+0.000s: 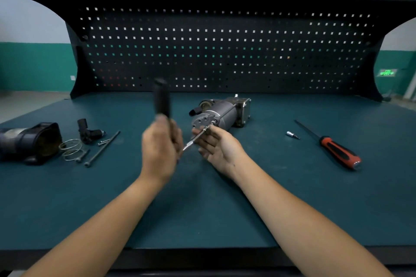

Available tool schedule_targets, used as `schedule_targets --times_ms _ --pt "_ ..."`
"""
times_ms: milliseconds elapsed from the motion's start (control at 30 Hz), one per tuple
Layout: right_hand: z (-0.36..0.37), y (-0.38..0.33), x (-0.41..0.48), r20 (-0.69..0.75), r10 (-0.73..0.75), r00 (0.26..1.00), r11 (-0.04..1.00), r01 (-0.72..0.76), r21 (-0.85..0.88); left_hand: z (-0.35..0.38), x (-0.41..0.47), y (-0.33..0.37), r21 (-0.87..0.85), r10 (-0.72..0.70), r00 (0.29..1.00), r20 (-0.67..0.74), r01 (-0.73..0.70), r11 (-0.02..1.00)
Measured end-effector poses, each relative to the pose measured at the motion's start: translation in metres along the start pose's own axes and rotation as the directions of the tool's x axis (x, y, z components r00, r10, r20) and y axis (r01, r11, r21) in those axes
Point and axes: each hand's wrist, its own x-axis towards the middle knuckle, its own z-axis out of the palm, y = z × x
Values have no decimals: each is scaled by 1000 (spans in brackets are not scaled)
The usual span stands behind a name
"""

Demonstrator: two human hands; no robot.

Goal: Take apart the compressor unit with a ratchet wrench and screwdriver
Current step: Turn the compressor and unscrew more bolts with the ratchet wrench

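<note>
- Two bare hands are working at the middle of the green bench top point(225, 209), in front of a black pegboard point(225, 51).
- The left hand point(161, 153) is gripping the ratchet wrench point(162, 99) with its fingers curled round the lower part of the black handle; the handle is pointing up and away and is showing blurred.
- The right hand point(216, 146) is lying palm up, pinching the thin metal shaft point(194, 140) of the wrench near its far tip between thumb and forefinger, while the other fingers are hanging loosely spread below it.
- The shaft is running from the left hand up to the near end face of the compressor point(221, 113), and its tip is touching that round face at a bolt near the edge.
- The compressor is lying on its side at the centre of the bench, just beyond the right hand, with its grey body pointing away to the right.
- The screwdriver point(335, 146), with a red and black handle, is lying untouched well to the right, its blade pointing away.
- A small silver bit point(292, 135) is lying between the compressor and the screwdriver.
- Loose parts are sitting at the left: a black housing point(31, 141) at the bench edge, wire rings point(71, 148) touching it, a black elbow fitting point(87, 134) behind the rings, and a long bolt point(103, 148) lying beside them.
</note>
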Motion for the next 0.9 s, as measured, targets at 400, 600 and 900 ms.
schedule_targets --times_ms 400,600,900 --pt "3 2 3 -21 -37 999 997 35 -69 -5 14 0 210 246 969 7 -242 947" --pt "1 1 -1 -18 -19 1000 999 18 -48 -6 -5 -8 229 440 775 453 -578 783" --pt "7 4 -1 40 -23 999 993 18 117 -11 18 -1 -575 -515 833 -203 324 751"
